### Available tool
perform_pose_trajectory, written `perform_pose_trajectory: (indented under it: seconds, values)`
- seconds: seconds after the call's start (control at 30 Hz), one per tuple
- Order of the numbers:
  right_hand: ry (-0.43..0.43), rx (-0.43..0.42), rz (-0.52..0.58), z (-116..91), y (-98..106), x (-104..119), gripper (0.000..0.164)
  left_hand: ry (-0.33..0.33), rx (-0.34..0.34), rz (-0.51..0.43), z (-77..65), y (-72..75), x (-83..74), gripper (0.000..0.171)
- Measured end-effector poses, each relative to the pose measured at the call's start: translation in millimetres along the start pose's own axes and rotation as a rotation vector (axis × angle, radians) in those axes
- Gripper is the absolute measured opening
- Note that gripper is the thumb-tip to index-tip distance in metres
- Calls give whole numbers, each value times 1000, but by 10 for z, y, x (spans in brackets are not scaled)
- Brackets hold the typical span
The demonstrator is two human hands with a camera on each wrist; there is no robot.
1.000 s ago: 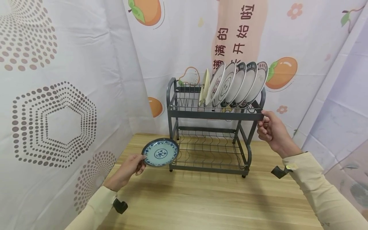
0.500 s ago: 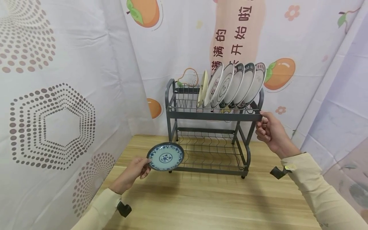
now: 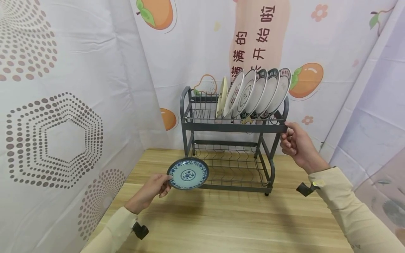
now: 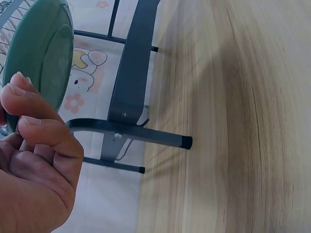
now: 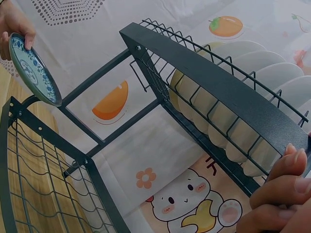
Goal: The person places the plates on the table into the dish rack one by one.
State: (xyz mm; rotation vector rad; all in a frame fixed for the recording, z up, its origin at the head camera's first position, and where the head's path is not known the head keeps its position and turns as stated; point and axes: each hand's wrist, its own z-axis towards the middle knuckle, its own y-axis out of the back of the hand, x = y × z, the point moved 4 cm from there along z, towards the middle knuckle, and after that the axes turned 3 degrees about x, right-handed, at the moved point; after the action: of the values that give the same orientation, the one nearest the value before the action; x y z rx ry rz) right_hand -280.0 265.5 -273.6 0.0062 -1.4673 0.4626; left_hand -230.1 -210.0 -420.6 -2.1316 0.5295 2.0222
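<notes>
In the head view my left hand (image 3: 154,189) pinches the near-left rim of a small blue-and-white patterned plate (image 3: 188,173), thumb on top. The plate is tilted in front of the lower left of a dark two-tier dish rack (image 3: 234,127). Its green underside faces the left wrist camera, with my curled fingers (image 4: 36,136) below the rim. At the rack's upper right front corner, my right hand (image 3: 299,146) grips the frame with thumb and curled fingers. Several white plates (image 3: 245,96) and one pale yellow plate (image 3: 222,98) stand on edge in the upper tier.
The lower wire tier (image 3: 232,165) holds no plates. The rack stands on a wooden table (image 3: 227,221). Printed curtains (image 3: 186,45) hang behind it and along the left side (image 3: 123,88).
My left hand has moved right and slightly down with the patterned plate, which now overlaps the rack's left leg in the head view. My right hand keeps its grip on the rack corner.
</notes>
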Motion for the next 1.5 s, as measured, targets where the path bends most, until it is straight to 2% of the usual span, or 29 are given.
perform_pose_trajectory:
  seconds: [0.2,0.4,0.47,0.57,0.67,0.73,0.8,0.9,1.0,1.1,1.3,1.4,1.5]
  values:
    - [-10,21,31,21,-2,-12,50,22,4,-2,26,-69,-5,31]
    - [-32,87,147,23,-8,-44,51,21,31,3,46,-128,-32,31]
    - [-5,86,213,17,0,-94,51,24,32,2,59,-148,-37,31]
    - [81,46,254,-23,16,-247,50,33,34,4,68,-182,-39,32]
    - [103,-17,171,-102,12,-509,45,42,43,8,79,-221,-33,33]
    - [43,-54,31,-154,-11,-717,42,41,51,4,85,-246,-29,33]
    - [-62,-77,-143,-197,-55,-925,41,38,56,2,91,-266,-29,32]
    - [-208,-50,-374,-248,-157,-1186,41,33,67,-4,102,-293,-32,32]
    - [-286,32,-486,-287,-314,-1365,46,27,82,-16,112,-318,-38,32]
    - [-303,124,-508,-312,-508,-1474,51,23,99,-29,114,-340,-44,33]
    - [-313,284,-446,-367,-866,-1596,55,21,126,-25,126,-389,-34,33]
    - [-319,331,-414,-398,-990,-1624,56,31,137,-29,135,-421,-20,33]
    - [-318,343,-402,-420,-1073,-1640,53,38,143,-31,139,-460,-10,32]
